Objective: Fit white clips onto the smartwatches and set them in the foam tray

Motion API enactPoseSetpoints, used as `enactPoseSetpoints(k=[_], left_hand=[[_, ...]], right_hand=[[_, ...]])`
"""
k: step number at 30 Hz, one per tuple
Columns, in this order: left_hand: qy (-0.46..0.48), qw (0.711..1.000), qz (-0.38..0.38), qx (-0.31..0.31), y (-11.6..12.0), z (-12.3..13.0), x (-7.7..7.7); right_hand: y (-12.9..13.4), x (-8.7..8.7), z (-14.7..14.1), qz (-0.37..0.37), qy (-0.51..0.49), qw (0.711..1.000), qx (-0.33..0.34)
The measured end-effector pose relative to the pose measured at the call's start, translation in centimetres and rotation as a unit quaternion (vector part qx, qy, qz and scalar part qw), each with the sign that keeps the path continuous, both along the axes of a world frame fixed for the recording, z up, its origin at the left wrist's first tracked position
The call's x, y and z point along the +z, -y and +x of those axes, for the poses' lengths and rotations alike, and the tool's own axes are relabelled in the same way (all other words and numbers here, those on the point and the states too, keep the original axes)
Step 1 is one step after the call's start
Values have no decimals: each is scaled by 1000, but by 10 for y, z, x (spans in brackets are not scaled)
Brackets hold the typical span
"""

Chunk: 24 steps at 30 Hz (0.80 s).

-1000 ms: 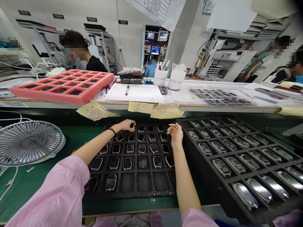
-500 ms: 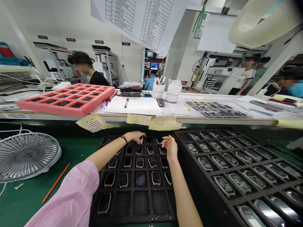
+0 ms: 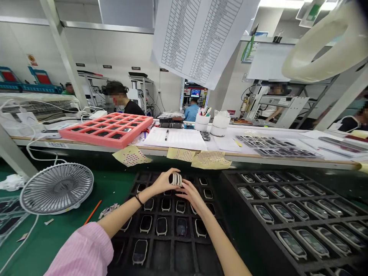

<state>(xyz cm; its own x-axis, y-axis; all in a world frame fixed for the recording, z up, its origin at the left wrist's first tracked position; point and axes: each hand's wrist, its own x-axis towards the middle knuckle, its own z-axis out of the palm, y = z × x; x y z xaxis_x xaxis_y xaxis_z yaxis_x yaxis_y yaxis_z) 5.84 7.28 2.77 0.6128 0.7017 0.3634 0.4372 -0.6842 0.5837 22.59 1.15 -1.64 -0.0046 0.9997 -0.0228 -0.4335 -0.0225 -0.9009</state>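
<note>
Left hand [image 3: 162, 181] closed around a small stack of watch casings [image 3: 176, 179], stack standing on edge just above the far rows of a black foam tray [image 3: 171, 226]; pale rims side by side, exact count unclear, ends partly hidden by fingers. Right hand [image 3: 192, 194] narrow, fingers [image 3: 184, 193] angled up toward the stack's near side, contact hard to make out, so no telling whether gripping. Black wristband [image 3: 139, 199] on left wrist, pink striped sleeve [image 3: 80, 251] on left arm. Single casings with dark faces in most tray compartments, details too small to read, nearest row cut off by bottom edge of view. Second black tray [image 3: 230, 199] just right of the first, rows of casings inside. Desk fan [image 3: 56, 188] left of the first tray, orange pencil [image 3: 92, 212] near it on a green mat [image 3: 51, 245]. Beyond, pink foam tray [image 3: 135, 132] on a white bench [image 3: 287, 163], perforated yellow sheets [image 3: 211, 160] over the bench edge, printed chart [image 3: 201, 38] overhead, text too small to read.
</note>
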Motion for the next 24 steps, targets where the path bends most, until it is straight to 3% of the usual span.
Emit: enactPoseSetpoints(k=[2, 4, 10, 14, 17, 21, 24], left_hand=[[33, 999, -11, -5, 24, -14, -1], [44, 999, -3, 4, 45, -28, -6], [-3, 998, 33, 46, 86, -66, -21], [-39, 996, 32, 73, 109, -80, -23], [-44, 996, 18, 76, 124, -91, -15], [-9, 999, -36, 18, 131, -132, 1], [-16, 992, -28, 122, 127, -180, -1]], right_hand=[[8, -1, -16, 16, -31, 997, 68], [16, -2, -29, 29, -19, 995, 89], [35, 0, -74, 66, 174, 981, 52], [51, 1, -111, 106, 220, 969, 40], [61, 0, -135, 77, 177, 981, 22], [66, 4, -141, -89, 9, 992, 88], [67, 13, -125, -157, -121, 971, 136]])
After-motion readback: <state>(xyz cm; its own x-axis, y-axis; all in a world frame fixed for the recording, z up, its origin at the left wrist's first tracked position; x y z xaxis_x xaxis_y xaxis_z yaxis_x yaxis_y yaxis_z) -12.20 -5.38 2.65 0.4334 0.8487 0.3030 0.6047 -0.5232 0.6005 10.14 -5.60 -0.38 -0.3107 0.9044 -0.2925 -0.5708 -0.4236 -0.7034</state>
